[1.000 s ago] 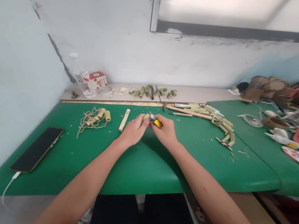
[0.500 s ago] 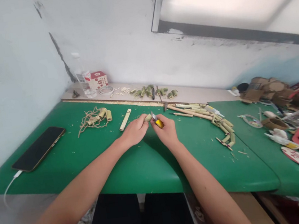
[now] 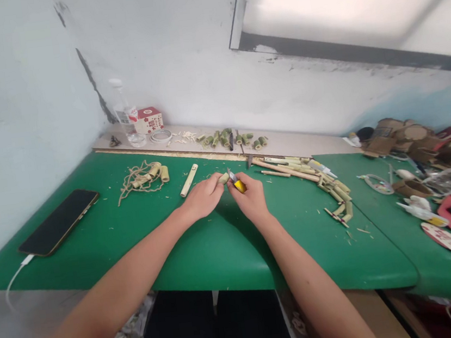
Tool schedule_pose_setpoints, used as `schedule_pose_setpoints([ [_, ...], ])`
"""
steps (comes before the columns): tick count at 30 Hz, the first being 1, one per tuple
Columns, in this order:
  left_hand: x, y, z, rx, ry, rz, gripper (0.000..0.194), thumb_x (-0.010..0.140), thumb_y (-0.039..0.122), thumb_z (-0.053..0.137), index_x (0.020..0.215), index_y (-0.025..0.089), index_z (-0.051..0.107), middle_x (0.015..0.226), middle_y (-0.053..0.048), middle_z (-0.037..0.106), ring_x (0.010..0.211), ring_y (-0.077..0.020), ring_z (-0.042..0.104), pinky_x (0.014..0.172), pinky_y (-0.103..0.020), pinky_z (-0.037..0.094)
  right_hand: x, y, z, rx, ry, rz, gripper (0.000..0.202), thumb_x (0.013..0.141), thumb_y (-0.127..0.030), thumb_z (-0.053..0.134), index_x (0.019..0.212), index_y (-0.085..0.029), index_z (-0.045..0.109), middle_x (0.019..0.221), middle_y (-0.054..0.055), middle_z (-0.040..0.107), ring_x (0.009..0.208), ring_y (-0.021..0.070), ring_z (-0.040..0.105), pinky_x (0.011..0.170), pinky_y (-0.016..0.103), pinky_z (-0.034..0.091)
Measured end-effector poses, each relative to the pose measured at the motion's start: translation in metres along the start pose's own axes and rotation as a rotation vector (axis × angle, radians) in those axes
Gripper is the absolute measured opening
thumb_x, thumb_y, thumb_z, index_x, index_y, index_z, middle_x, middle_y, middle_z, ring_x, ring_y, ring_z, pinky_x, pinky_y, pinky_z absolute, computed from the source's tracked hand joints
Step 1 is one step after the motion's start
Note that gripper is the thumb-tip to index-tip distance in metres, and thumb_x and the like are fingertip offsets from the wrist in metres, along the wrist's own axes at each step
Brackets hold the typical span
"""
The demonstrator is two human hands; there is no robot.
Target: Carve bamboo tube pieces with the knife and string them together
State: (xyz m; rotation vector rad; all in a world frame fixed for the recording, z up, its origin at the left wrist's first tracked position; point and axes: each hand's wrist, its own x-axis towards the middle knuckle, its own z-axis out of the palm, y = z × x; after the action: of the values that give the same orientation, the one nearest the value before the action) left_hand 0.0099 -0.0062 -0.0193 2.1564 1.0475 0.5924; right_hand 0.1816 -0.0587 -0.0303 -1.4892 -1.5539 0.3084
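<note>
The piece [image 3: 223,178] is sitting above the green table [image 3: 220,263], between the two hands. Compared with the earlier frames, the view is shifting slightly, while the hands are keeping nearly the same pose; the piece is showing more of its side than in the first frame. It is appearing as a short, pale green bamboo length, tilting up toward the right, with its lower part hidden by fingers.

The left hand [image 3: 204,195] is clamping the piece between thumb and fingers. The right hand [image 3: 250,194] is closing around the yellow knife [image 3: 240,186], its metal blade pointing up and left just beside the end of the piece. Blade contact is remaining too small to tell.

Left of the piece, a pale stick [image 3: 189,180] is lying with a drawn smiling face at its far end. Farther left, cord [image 3: 129,187] is looping around short tubes [image 3: 164,174], and a phone [image 3: 59,222] is lying with a cable [image 3: 13,274] attached.

Right of the piece, a hammer [image 3: 283,169] is resting among slender sticks, and linked tubes [image 3: 340,194] are curving toward the near side. Beyond the piece, green cut tubes [image 3: 225,137], a bottle [image 3: 127,121] and a box [image 3: 149,120] are standing or lying on the ledge [image 3: 309,146].
</note>
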Motion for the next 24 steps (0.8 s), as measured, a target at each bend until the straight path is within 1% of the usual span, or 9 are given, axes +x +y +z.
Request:
schedule_pose_setpoints([
  [5,-0.001,0.0,-0.003,-0.01,0.014,-0.019,0.032,0.107,0.033,0.039,0.127,0.024,0.063,0.089,-0.004,0.071,0.088,-0.0273,0.069,0.079,-0.035,0.047,0.001,0.002,0.0,0.011,0.038,0.041,0.019,0.088,-0.04,0.061,0.08,-0.023,0.06,0.062,-0.005,0.052,0.058,0.0139,0.041,0.059,0.028,0.031],
  [9,0.0,-0.002,-0.004,-0.087,0.037,-0.039,0.03,0.107,0.033,0.039,0.123,0.024,0.063,0.09,-0.003,0.069,0.086,-0.0241,0.066,0.076,-0.032,0.043,0.002,0.002,-0.002,0.007,0.059,0.061,0.022,0.088,-0.043,0.06,0.079,-0.024,0.06,0.061,-0.005,0.05,0.057,0.0142,0.04,0.058,0.028,0.031],
  [12,0.004,-0.007,-0.001,-0.258,0.058,-0.052,0.024,0.105,0.034,0.04,0.108,0.023,0.061,0.084,-0.001,0.062,0.077,-0.0193,0.058,0.07,-0.03,0.04,0.002,0.003,-0.001,0.005,0.023,0.041,0.023,0.088,-0.044,0.06,0.08,-0.023,0.061,0.063,-0.004,0.053,0.058,0.0149,0.043,0.059,0.028,0.033],
  [15,0.01,-0.011,0.002,-0.517,0.055,-0.084,0.021,0.102,0.039,0.046,0.096,0.022,0.056,0.077,0.001,0.054,0.067,-0.0149,0.049,0.061,-0.027,0.036,0.001,0.004,0.0,-0.007,-0.027,0.02,0.022,0.088,-0.044,0.06,0.08,-0.023,0.062,0.063,-0.004,0.054,0.058,0.0154,0.044,0.06,0.029,0.034],
  [18,0.014,-0.012,0.002,-0.756,-0.01,-0.154,0.015,0.095,0.036,0.054,0.093,0.022,0.051,0.074,0.004,0.048,0.054,-0.0096,0.036,0.052,-0.024,0.027,0.001,0.005,0.002,-0.027,-0.061,0.011,0.02,0.087,-0.042,0.059,0.08,-0.024,0.063,0.064,-0.003,0.055,0.059,0.0157,0.046,0.061,0.029,0.034],
  [20,0.015,-0.01,0.0,-0.848,-0.056,-0.189,0.013,0.087,0.031,0.058,0.093,0.022,0.05,0.072,0.006,0.045,0.049,-0.0068,0.028,0.049,-0.023,0.019,0.001,0.007,0.003,-0.035,-0.083,0.004,0.017,0.086,-0.04,0.058,0.081,-0.024,0.064,0.065,-0.002,0.057,0.061,0.0161,0.048,0.062,0.028,0.035],
  [22,0.015,-0.008,-0.001,-0.881,-0.08,-0.193,0.019,0.08,0.027,0.061,0.095,0.021,0.052,0.07,0.007,0.043,0.048,-0.0057,0.026,0.048,-0.023,0.016,0.001,0.008,0.003,-0.042,-0.11,-0.002,0.015,0.084,-0.036,0.057,0.083,-0.023,0.065,0.066,-0.002,0.058,0.062,0.0164,0.049,0.062,0.028,0.036],
  [24,0.014,-0.006,-0.002,-0.878,-0.083,-0.173,0.027,0.075,0.026,0.063,0.101,0.02,0.056,0.068,0.008,0.041,0.048,-0.0062,0.028,0.048,-0.023,0.018,0.001,0.008,0.003,-0.049,-0.143,-0.013,0.014,0.083,-0.035,0.057,0.084,-0.023,0.065,0.066,-0.002,0.058,0.061,0.0165,0.049,0.062,0.028,0.036],
])
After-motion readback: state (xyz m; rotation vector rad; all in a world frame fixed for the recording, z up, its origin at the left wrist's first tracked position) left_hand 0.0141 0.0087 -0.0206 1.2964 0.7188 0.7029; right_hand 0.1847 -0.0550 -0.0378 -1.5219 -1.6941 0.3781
